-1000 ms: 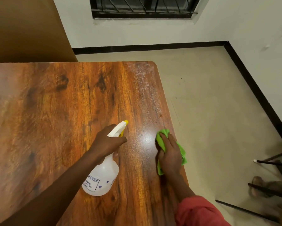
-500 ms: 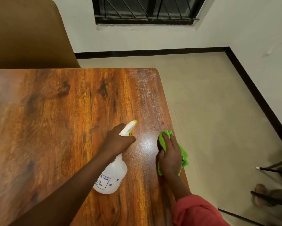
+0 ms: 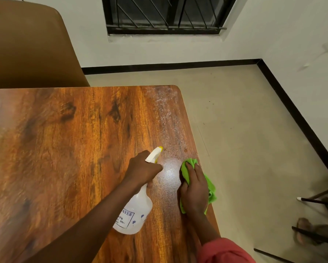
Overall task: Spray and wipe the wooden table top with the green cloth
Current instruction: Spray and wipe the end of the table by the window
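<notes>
Left grip [image 3: 142, 169] is clasping bottle [image 3: 134, 215] tight | right grip [image 3: 194, 188], fingers laid flat, is pressing cloth [image 3: 211, 188] on counter [image 3: 64, 149], right edge

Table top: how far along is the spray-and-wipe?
Early. Done: spray droplets cover the right strip of the table top up to the far corner. In hand: the left hand grips the spray bottle; the right hand presses the green cloth at the right edge. To do: droplets beyond the cloth are unwiped; the rest shows no spray.
</notes>
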`<action>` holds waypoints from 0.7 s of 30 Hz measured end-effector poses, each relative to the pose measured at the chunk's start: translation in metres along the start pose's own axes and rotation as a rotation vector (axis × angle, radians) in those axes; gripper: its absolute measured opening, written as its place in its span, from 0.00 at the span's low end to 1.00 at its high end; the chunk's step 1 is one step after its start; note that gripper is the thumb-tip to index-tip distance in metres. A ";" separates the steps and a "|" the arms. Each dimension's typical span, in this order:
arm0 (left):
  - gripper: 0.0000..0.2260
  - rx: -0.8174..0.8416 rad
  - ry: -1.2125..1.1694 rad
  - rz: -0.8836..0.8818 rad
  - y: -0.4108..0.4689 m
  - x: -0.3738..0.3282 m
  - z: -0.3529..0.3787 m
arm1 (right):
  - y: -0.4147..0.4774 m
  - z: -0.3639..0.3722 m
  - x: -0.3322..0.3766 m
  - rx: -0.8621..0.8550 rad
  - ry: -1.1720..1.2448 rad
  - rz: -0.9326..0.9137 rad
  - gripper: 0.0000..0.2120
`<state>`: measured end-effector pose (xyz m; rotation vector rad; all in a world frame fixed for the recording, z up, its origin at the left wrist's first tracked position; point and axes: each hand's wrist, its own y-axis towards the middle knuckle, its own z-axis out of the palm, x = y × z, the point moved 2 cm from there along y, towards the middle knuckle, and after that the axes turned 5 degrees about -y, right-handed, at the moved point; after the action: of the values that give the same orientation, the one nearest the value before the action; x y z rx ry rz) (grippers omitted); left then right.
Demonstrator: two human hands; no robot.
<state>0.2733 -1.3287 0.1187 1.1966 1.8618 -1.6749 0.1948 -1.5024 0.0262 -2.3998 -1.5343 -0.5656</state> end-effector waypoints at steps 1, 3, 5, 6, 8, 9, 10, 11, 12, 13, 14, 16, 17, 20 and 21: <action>0.12 -0.025 -0.008 0.003 0.001 -0.002 0.000 | -0.001 0.000 0.000 -0.002 -0.002 -0.003 0.30; 0.11 -0.071 -0.035 0.018 0.004 -0.007 -0.001 | -0.002 0.000 0.000 -0.001 -0.009 0.001 0.31; 0.10 -0.097 -0.072 0.051 0.007 -0.013 -0.002 | -0.003 0.001 0.000 0.000 -0.020 0.006 0.31; 0.10 -0.106 -0.098 0.068 0.009 -0.018 -0.003 | -0.003 0.000 0.000 -0.001 -0.026 0.007 0.30; 0.10 -0.110 -0.142 0.095 0.013 -0.029 -0.006 | -0.003 0.001 -0.001 0.001 -0.035 0.007 0.29; 0.10 -0.103 -0.155 0.109 0.014 -0.035 -0.007 | -0.003 0.001 -0.001 0.002 -0.037 0.008 0.29; 0.11 -0.099 -0.167 0.120 0.016 -0.042 -0.009 | -0.002 0.001 -0.001 0.002 -0.039 0.010 0.29; 0.11 -0.100 -0.174 0.126 0.017 -0.046 -0.010 | -0.002 0.001 -0.001 0.001 -0.040 0.013 0.29; 0.11 -0.100 -0.175 0.129 0.019 -0.051 -0.012 | -0.001 0.001 -0.001 -0.003 -0.041 0.013 0.30; 0.11 -0.101 -0.174 0.132 0.020 -0.053 -0.013 | -0.001 0.001 -0.002 -0.005 -0.043 0.012 0.30; 0.11 -0.098 -0.171 0.140 0.022 -0.054 -0.015 | 0.000 0.001 -0.002 -0.008 -0.045 0.012 0.29; 0.10 -0.096 -0.169 0.157 0.021 -0.053 -0.019 | -0.001 0.002 -0.003 -0.005 -0.051 0.017 0.28; 0.12 -0.096 -0.166 0.159 0.021 -0.052 -0.021 | -0.001 0.003 -0.003 -0.003 -0.052 0.016 0.28; 0.14 -0.103 -0.169 0.167 0.022 -0.044 -0.027 | 0.012 0.001 -0.001 0.008 -0.038 0.014 0.29; 0.13 -0.104 -0.183 0.166 0.024 -0.041 -0.029 | 0.021 0.001 0.000 0.008 -0.032 0.013 0.30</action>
<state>0.3229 -1.3170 0.1407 1.0857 1.6698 -1.5240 0.2138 -1.5104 0.0255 -2.4224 -1.5299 -0.5203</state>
